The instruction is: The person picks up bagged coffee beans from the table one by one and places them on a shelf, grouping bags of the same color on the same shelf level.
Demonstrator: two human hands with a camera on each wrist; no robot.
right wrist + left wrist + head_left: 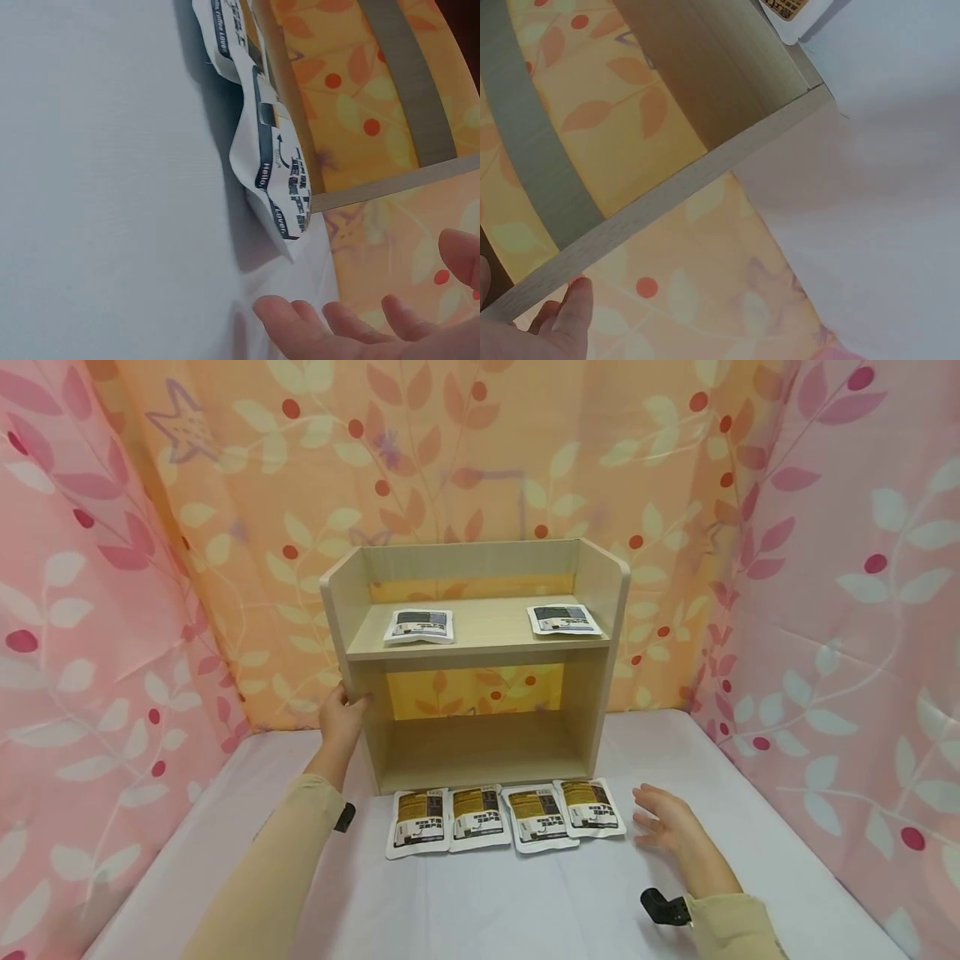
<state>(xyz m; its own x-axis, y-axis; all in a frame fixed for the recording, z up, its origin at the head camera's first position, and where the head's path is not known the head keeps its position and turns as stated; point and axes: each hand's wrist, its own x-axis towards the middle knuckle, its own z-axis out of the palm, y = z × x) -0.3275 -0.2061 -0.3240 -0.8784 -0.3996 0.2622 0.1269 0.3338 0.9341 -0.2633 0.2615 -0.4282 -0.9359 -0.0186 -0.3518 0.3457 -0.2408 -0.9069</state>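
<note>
My left hand (342,727) grips the left side panel of a small two-tier wooden shelf (487,752), its thumb on the inner side and its fingers outside; the left wrist view shows them at the panel's edge (667,180). My right hand (678,831) hovers over the white cloth with fingers spread and nothing in it. Just left of it lies the rightmost coffee packet (591,808), brown and white, in a row of several along the shelf's front. That packet (274,165) fills the middle of the right wrist view, apart from the fingertips (274,309).
Two blue-grey and white packets lie on the upper board, one at the left (422,625) and one at the right (564,619). An orange leaf-print curtain (480,460) hangs behind the shelf, with pink curtains (847,610) at both sides. White cloth (480,910) covers the table.
</note>
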